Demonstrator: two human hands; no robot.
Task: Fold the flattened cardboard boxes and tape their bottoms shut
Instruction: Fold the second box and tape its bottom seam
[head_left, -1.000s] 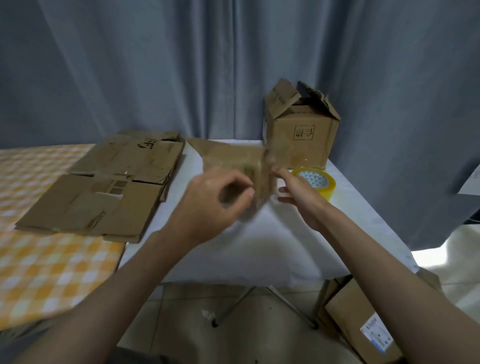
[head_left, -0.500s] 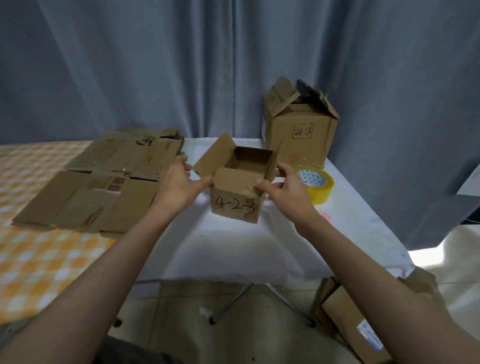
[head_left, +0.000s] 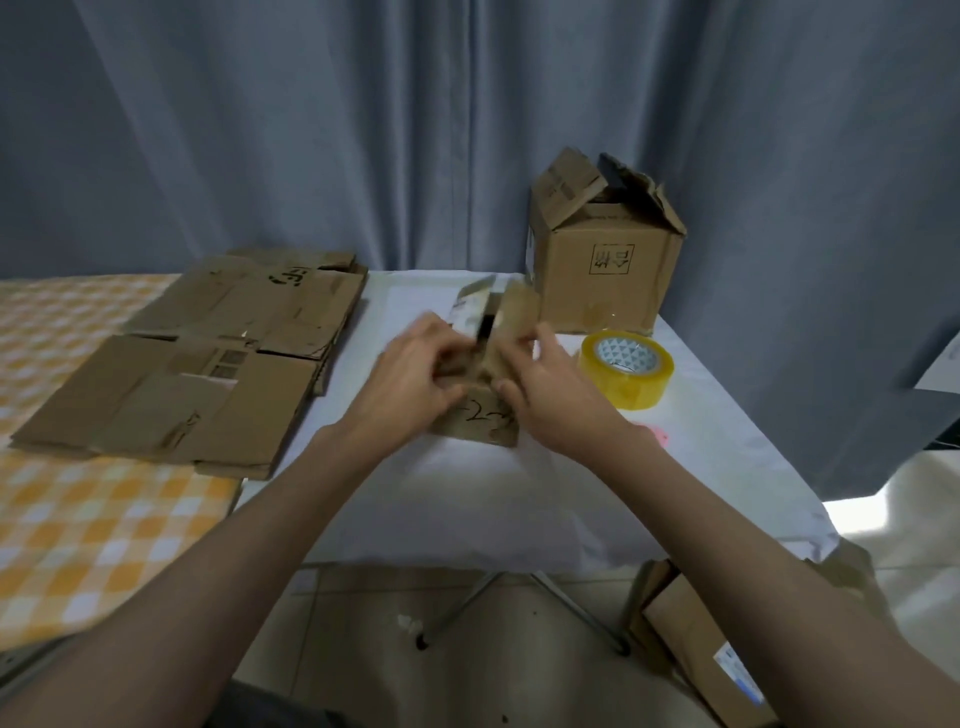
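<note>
Small box: a little cardboard box (head_left: 475, 423) sits on the white worktop (head_left: 493, 499), pretty much dead centre, with black marker scribble on the front face. Its top flaps stick up between the two hands and look blurry.

Left hand: the left hand (head_left: 415, 371) is on the left side of the small box, fingers curled over a flap. Looks like it grips the cardboard, thumb down near the front face.

Right hand: the right hand (head_left: 550, 382) is on the right side of the same box, fingers bent round the other flap, thumb against the front edge. Both hands are close together, nearly touching over the top.

Tape: a roll of yellowish clear tape (head_left: 626, 369) lies flat on the worktop just right of the right hand, not touched by anything.

Big box: a bigger, already folded box (head_left: 602, 265) stands at the back of the worktop behind the tape, top flaps half open and a bit ragged, a square stamp on the front.

Flat boxes: a stack of flattened boxes (head_left: 197, 358) lies to the left, partly on the worktop edge and partly on an orange checked cloth (head_left: 93, 525).

Background: a grey-blue curtain (head_left: 363, 130) hangs behind everything.

Floor: another cardboard box (head_left: 701, 649) with a label sits on the floor at lower right, by the worktop's metal legs.
</note>
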